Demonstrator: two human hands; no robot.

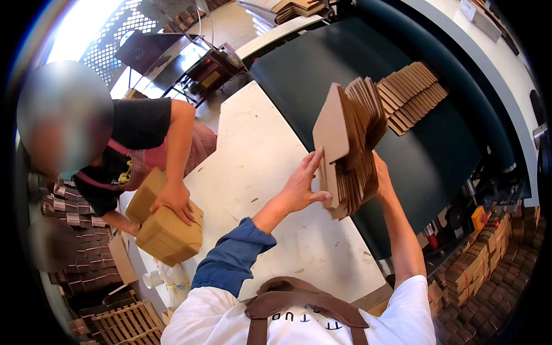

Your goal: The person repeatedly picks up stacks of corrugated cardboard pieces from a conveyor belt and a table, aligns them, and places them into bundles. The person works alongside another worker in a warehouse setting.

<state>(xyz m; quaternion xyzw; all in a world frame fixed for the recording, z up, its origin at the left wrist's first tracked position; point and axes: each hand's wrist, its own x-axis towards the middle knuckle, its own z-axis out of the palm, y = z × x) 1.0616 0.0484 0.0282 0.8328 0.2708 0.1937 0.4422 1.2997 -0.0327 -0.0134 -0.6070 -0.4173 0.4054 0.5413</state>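
Between my two hands is a thick stack of die-cut brown cardboard pieces [332,131], tilted and held up where the white table meets the dark green belt. My left hand [296,187] presses its left face, with fingers and thumb spread against the card. On the other side my right hand [382,175] grips the stack; part of that hand is hidden behind the cardboard. Just beyond, a fanned row of similar cardboard pieces [413,95] lies on the belt [414,184].
Across the white table [247,132], at left, a co-worker [138,132] holds a folded cardboard bundle [172,233]. Bundled cardboard stacks [477,264] stand on the floor at lower right. A wooden pallet [127,323] lies at lower left. A machine on a stand [215,72] is at the back.
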